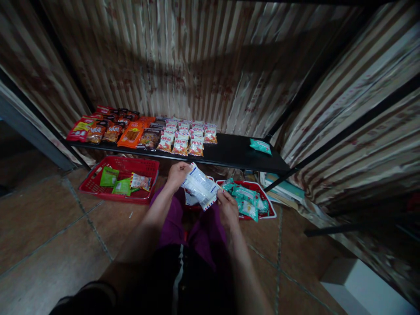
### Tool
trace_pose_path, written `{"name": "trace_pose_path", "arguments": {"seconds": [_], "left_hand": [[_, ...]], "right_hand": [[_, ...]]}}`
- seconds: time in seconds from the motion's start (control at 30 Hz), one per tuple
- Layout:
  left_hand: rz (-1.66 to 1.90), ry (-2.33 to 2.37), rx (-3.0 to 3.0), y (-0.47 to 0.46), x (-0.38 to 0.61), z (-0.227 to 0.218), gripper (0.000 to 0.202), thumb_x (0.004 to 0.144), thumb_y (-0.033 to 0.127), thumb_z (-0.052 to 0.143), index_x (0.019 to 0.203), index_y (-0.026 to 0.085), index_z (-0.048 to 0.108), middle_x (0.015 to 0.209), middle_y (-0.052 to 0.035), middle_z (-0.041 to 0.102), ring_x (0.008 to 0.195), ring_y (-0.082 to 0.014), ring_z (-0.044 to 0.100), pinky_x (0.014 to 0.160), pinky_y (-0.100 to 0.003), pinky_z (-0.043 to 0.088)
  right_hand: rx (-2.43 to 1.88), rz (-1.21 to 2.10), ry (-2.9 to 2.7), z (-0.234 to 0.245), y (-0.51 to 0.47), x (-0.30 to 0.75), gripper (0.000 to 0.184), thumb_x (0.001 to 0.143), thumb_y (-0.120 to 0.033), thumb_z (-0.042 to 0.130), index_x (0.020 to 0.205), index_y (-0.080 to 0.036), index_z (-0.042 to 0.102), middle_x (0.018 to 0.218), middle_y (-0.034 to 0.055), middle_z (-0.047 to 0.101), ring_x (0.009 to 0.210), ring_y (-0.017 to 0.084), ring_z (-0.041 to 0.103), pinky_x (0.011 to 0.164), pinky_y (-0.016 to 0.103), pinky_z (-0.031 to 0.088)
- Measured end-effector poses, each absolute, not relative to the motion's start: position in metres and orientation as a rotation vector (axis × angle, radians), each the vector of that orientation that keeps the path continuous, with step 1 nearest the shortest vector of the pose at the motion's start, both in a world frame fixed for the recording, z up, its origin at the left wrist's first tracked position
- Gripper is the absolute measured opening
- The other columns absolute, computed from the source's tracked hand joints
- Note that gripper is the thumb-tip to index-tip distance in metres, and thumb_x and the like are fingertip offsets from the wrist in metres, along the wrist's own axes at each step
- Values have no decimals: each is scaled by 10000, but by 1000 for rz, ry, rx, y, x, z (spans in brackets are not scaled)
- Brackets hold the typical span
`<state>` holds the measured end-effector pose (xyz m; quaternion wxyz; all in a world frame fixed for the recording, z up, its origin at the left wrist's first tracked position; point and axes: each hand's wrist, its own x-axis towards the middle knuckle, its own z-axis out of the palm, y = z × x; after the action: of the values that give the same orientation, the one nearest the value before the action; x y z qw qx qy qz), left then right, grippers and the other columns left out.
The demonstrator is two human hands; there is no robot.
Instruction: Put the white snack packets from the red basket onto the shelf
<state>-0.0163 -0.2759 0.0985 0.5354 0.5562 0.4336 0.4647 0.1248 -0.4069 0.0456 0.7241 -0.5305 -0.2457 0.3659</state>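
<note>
A white snack packet (199,186) with a striped edge is stretched between my two hands, its printed back facing up. My left hand (179,175) pinches its upper left corner. At its right end, my right hand (227,204) grips the edge. Just beyond, several white-and-orange snack packets (180,142) stand in rows on the black shelf (229,151). Below the held packet, a basket is mostly hidden by it and my legs. To the right, a red basket with a white rim (274,214) holds several teal packets (247,199).
Red and orange snack bags (131,133) fill the shelf's left part. A single teal packet (260,146) lies at its right end. On the floor, a red basket (98,194) holds green packets. Black posts (315,146) frame the shelf, and a white box (367,284) sits lower right.
</note>
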Motion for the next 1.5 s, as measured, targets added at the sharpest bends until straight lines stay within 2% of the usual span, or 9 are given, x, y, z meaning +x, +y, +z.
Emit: {"name": "trace_pose_path", "arguments": {"seconds": [0.2,0.4,0.67,0.77,0.87,1.03,1.2,1.37,1.5], "left_hand": [[979,946,1206,-279,-19,99,230,642,356,692,637,133,632,570,24,573,532,-87,484,521,-198,358],[832,802,924,-284,-24,85,374,584,410,780,807,138,652,749,-25,651,665,-134,600,642,-266,487],[858,693,726,-284,-4,74,408,596,415,790,871,157,634,821,-48,674,694,-131,624,656,-249,492],[863,713,691,-288,3,69,449,590,409,792,926,164,624,845,-44,673,650,-113,605,569,-212,450],[905,786,675,-291,7,63,452,598,415,781,928,156,613,858,-47,670,637,-105,590,545,-203,425],[939,909,790,-290,8,58,475,632,478,732,954,154,601,894,-62,661,681,-118,591,558,-209,441],[915,907,879,-295,8,64,477,655,512,698,958,156,600,885,-61,656,653,-102,571,515,-181,400],[833,892,891,-298,4,72,472,680,552,660,916,148,598,877,-66,652,665,-109,584,557,-200,432],[823,900,876,-299,1,75,490,709,571,628,952,147,598,934,-88,652,717,-132,610,573,-212,461]], "right_hand": [[-1140,869,-380,43,-403,125,250,665,-355,714,878,-224,709,817,-8,734,713,152,667,692,271,512],[-1131,819,-249,39,-395,122,220,640,-338,724,823,-218,705,789,-12,725,684,137,655,653,243,511],[-1166,812,-233,37,-385,124,259,595,-369,749,759,-183,675,661,-36,662,553,101,571,542,224,462],[-1243,829,-272,29,-386,126,300,607,-412,729,805,-195,664,752,-5,688,628,141,610,589,263,489],[-1499,647,-493,23,-387,127,406,687,-451,649,1016,-213,645,975,58,698,846,220,643,762,360,512],[-1754,34,-1222,32,-387,125,527,844,-325,482,1357,-216,433,1454,94,389,1349,270,327,1094,512,261],[-1624,4,-1641,41,-386,117,476,915,-207,335,1382,-269,402,1483,30,354,1412,216,204,1112,493,265],[-1622,100,-1665,40,-390,113,487,939,-331,363,1410,-209,356,1477,83,358,1395,233,254,1108,484,277],[-1638,179,-1665,38,-392,111,653,884,-476,464,1444,-199,276,1500,102,303,1401,269,228,1108,506,264]]}}
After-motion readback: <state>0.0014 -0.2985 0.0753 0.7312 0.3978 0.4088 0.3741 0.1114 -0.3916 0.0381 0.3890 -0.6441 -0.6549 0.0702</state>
